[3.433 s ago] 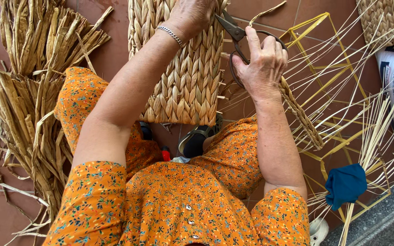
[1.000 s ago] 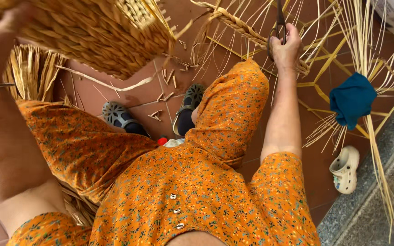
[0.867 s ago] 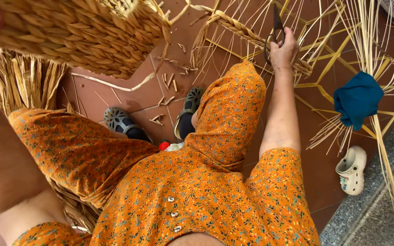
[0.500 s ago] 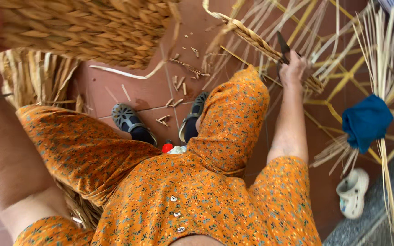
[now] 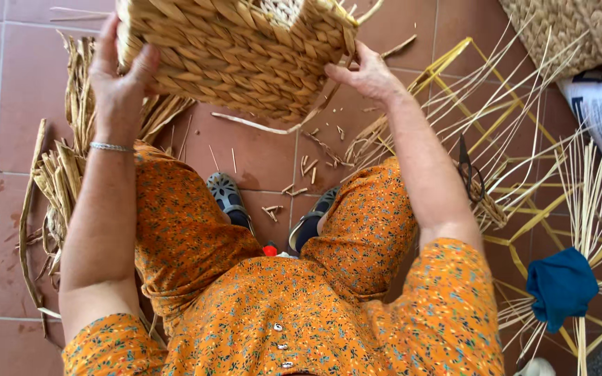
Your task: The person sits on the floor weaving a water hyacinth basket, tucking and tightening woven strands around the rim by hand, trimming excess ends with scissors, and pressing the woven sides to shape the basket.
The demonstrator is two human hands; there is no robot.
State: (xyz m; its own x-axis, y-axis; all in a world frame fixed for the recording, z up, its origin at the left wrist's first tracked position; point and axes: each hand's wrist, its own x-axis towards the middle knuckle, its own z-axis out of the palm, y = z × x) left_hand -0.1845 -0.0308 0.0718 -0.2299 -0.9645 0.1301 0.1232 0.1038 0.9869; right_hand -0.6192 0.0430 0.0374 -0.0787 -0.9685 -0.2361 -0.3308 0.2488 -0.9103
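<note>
The woven basket [image 5: 238, 52] is held up over the person's knees, at the top of the view, above the red tile floor [image 5: 8, 83]. The left hand [image 5: 121, 80] grips its left side, fingers curled onto the weave and thumb against the near wall. The right hand [image 5: 365, 69] now presses on the basket's right edge, fingers bent around the rim; half a second ago it was out to the right holding the scissors among the yellow strands. The scissors [image 5: 469, 170] now lie on the yellow frame [image 5: 454, 63], just beside the right forearm. The basket has also swung toward the middle, where before it filled the upper left. Cut straw bits [image 5: 301, 167] lie on the floor below it, near the two shoes [image 5: 226, 196]. A straw bundle [image 5: 60, 174] lies left, a blue cloth [image 5: 560, 285] far right.
</note>
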